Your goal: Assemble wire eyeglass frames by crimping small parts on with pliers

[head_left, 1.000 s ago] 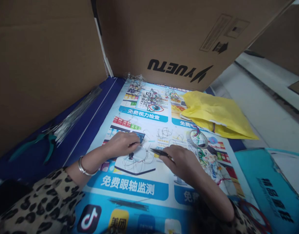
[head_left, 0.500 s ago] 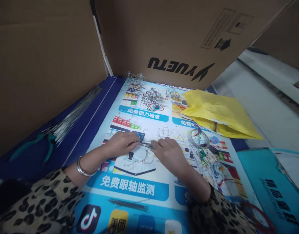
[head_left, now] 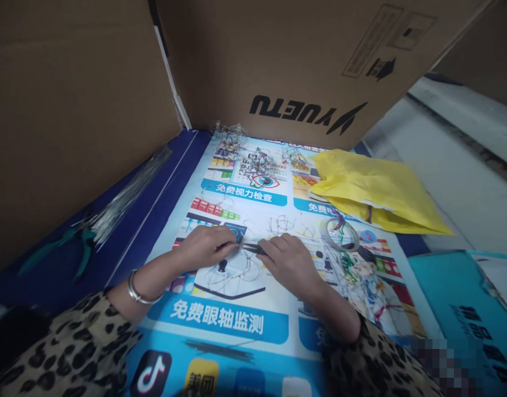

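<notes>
My left hand (head_left: 208, 246) is closed in a pinch over the printed sheet, its fingertips on a thin wire (head_left: 237, 246). From the right, my right hand (head_left: 294, 266) grips a slim dark pair of tweezers (head_left: 254, 248). The tips of the tweezers point left and reach close to my left fingertips. Whether they clamp the wire is too small to tell. Thin wire loops (head_left: 236, 282) lie on the sheet below and between both hands.
Teal-handled pliers (head_left: 86, 251) and a bundle of straight wires (head_left: 127, 196) lie at the left. Tangled coloured wire (head_left: 262, 162) sits behind. At the right are a tape roll (head_left: 340, 234), a yellow bag (head_left: 377, 190) and a teal box (head_left: 447, 286). Cardboard walls (head_left: 220, 66) stand around.
The tweezers' angle has shifted a little, and their tips are now nearer my left fingertips. Both hands stay almost in place. The view has moved slightly.
</notes>
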The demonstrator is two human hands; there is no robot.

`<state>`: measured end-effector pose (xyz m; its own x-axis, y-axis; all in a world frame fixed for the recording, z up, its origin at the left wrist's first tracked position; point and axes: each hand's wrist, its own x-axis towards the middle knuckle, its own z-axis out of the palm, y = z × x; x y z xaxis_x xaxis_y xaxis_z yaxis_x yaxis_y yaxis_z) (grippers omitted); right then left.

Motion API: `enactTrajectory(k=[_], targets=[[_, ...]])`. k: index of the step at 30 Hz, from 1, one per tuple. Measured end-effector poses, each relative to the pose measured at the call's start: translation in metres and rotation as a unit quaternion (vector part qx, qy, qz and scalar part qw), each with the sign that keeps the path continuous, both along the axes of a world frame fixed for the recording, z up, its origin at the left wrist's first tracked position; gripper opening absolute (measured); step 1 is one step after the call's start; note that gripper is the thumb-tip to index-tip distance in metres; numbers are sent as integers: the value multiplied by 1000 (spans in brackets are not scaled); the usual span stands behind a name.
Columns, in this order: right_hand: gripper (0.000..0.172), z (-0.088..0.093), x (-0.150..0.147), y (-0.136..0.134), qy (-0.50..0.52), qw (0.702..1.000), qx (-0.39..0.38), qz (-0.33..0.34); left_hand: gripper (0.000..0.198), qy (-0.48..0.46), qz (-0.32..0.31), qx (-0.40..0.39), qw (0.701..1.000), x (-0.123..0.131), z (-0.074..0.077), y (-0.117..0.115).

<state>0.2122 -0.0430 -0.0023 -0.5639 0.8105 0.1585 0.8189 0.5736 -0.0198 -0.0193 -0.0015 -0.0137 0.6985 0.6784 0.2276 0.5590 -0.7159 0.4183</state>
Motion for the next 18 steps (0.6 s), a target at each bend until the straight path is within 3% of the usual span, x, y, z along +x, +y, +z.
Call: enactTrajectory(k=[6, 18], targets=[[24, 11, -6, -3, -26, 999, 18, 14, 15, 5, -1, 6, 1000, 0, -2, 0], [22, 1, -3, 1, -34, 998, 9, 46, 18, 6, 7, 9, 1000, -4, -2, -6]])
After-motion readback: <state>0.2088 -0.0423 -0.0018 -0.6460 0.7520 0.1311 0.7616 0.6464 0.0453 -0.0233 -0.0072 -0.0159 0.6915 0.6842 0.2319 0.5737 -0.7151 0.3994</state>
